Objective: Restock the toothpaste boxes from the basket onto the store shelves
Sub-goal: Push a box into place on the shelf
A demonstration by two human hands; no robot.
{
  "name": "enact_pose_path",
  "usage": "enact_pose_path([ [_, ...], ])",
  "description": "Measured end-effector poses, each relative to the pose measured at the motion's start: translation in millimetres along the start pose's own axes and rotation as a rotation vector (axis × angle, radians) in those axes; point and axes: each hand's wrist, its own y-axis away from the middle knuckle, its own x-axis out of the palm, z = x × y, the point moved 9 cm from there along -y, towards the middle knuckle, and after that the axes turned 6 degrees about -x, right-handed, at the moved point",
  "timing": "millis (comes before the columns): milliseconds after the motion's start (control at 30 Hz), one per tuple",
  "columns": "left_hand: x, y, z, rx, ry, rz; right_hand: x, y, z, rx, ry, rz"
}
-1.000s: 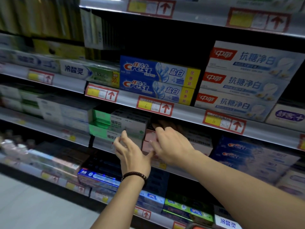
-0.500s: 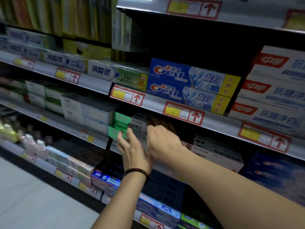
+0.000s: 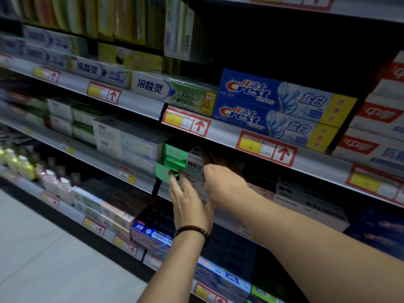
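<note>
A white and green toothpaste box (image 3: 193,164) lies on the middle shelf (image 3: 140,184), on top of other green boxes (image 3: 168,170). My left hand (image 3: 190,204), with a bead bracelet on the wrist, has straight fingers whose tips touch the front of the green boxes just below it. My right hand (image 3: 223,182) reaches in from the right, and its fingers curl round the right end of the white and green box, with the tips lost in the shelf's shadow. The basket is out of view.
Blue Crest boxes (image 3: 279,106) and white and red boxes (image 3: 376,132) fill the shelf above. Pale boxes (image 3: 306,200) lie right of my hands, grey-white ones (image 3: 131,141) to the left. Lower shelves hold darker boxes (image 3: 150,232) and small bottles (image 3: 54,182). Pale floor (image 3: 43,259) lies at lower left.
The view has swung so the shelves slid right. My right hand left the pink boxes and moved up onto the white and green box. My left hand stayed at the green boxes.
</note>
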Motion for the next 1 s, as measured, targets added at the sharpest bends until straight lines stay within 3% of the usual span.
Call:
enact_pose_path([
  [1000,0.7,1.9,0.3,-0.016,-0.055,0.039,-12.5,13.9,10.1,-0.044,0.027,-0.138],
])
